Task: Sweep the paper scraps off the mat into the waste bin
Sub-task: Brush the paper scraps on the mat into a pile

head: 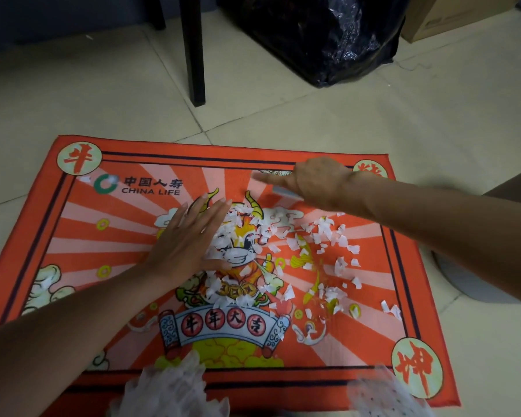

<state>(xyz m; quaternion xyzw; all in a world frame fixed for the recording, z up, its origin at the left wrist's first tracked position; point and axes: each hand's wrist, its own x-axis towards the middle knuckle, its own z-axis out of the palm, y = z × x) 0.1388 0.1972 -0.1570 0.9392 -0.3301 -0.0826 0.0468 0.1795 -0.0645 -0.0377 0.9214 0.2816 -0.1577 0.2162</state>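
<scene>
**Scrap position relative to hands**

While scraps [286, 251] are lying mid-mat [73, 212], spreading rightward, the left hand [190, 239] is pressing flat, fingers straight, at the pile's left edge. The right hand [310, 182] is hovering beyond it, fingers extended, gripping nothing. Hands are apart; left is nearer.

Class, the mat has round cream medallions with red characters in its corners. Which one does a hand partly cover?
The far right medallion: the right hand overlaps it, while the far left and near right ones show whole.
</scene>
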